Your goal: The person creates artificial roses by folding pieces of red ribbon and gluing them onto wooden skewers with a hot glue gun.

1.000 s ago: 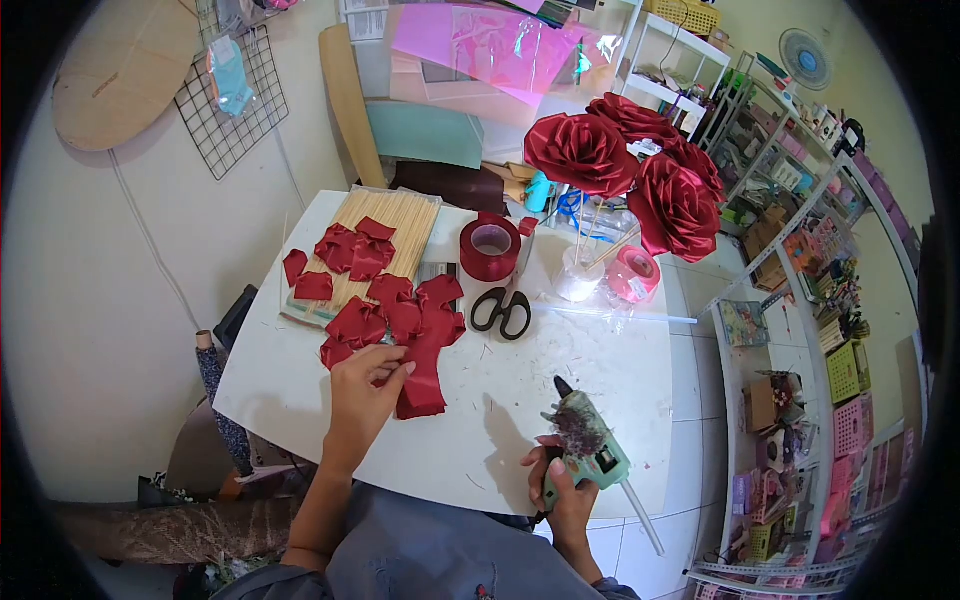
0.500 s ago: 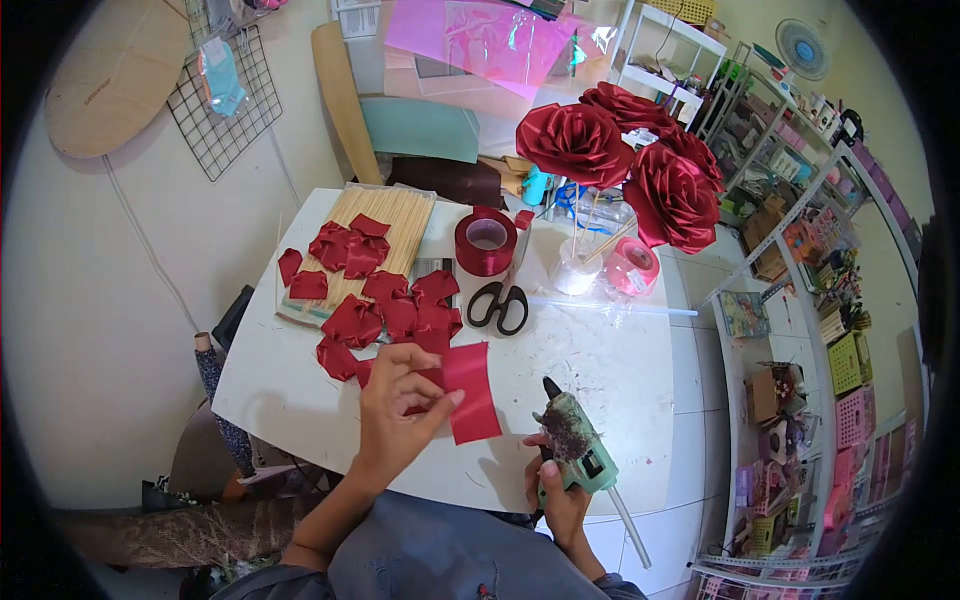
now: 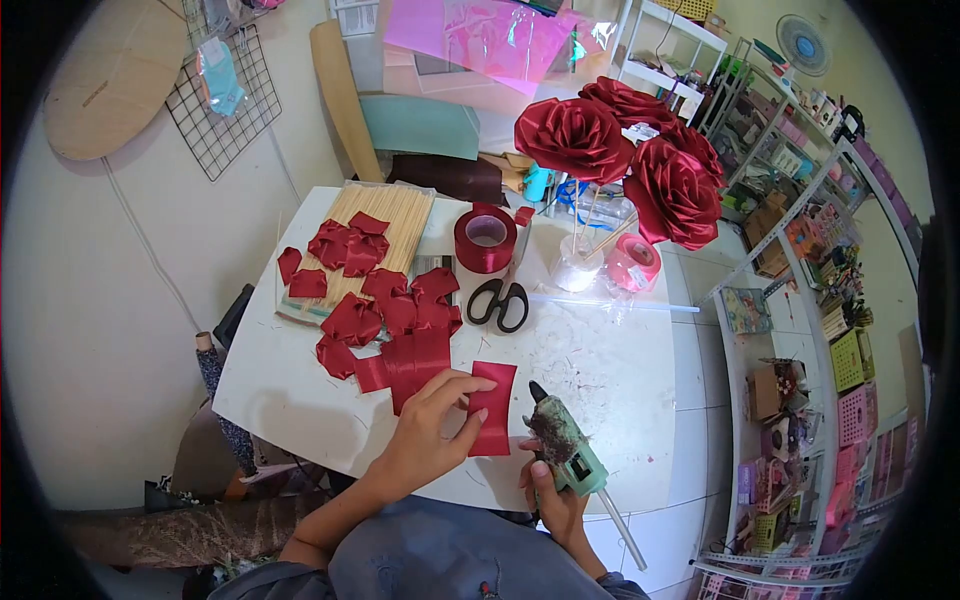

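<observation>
One red satin strip (image 3: 496, 425): lying between both hands, seemingly just above the white table (image 3: 630, 410).
Left hand (image 3: 425, 435): pinching the strip's left edge, thumb and fingertips (image 3: 486, 384) nearly meeting.
Right hand (image 3: 556, 497): gripping the mint-green glue gun (image 3: 577, 460), black nozzle (image 3: 538, 391) pointing away from the body, near the strip.
Nozzle and fingertips: to me, holding satin flat and skin clear is looking wise.

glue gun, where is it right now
In the head view, the green glue gun is in the right hand at the near right of the white table, just right of the red ribbon piece in the left hand.
</observation>
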`<state>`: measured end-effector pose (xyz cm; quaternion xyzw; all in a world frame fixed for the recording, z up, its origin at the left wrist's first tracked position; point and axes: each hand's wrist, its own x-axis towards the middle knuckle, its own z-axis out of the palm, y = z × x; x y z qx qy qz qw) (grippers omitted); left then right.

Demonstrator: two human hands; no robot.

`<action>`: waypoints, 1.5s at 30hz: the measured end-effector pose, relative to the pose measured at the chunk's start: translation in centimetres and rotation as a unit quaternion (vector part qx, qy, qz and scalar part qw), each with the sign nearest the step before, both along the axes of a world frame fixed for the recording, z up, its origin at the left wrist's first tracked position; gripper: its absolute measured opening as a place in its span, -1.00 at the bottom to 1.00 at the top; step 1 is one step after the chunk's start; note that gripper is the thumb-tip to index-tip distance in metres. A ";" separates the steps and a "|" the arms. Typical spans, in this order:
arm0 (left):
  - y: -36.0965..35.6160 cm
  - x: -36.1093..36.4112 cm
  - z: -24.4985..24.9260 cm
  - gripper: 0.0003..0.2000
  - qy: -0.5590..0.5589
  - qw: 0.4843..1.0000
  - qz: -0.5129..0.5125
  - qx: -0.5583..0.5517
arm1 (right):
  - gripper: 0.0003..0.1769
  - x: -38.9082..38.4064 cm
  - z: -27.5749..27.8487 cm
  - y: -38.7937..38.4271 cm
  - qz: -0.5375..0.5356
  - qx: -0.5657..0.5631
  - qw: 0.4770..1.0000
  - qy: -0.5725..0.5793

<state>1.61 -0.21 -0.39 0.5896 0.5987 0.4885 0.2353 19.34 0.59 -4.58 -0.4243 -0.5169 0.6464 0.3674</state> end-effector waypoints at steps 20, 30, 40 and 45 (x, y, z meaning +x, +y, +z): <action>-0.7 0.0 0.8 -0.69 0.002 1.000 -0.027 -0.008 | -0.78 -0.2 0.3 0.4 0.022 0.075 0.995 -0.070; -0.7 0.0 0.9 -0.68 0.018 0.999 -0.030 -0.013 | -0.80 0.0 -0.3 0.4 0.028 0.094 0.989 -0.106; -0.8 -0.1 0.8 -0.65 0.014 0.999 -0.041 0.005 | -0.78 -0.1 0.0 0.3 0.024 0.083 0.990 -0.112; -0.8 -0.1 0.7 -0.64 0.025 0.999 -0.040 0.019 | -0.77 -0.1 -0.2 0.3 0.016 0.051 0.992 -0.114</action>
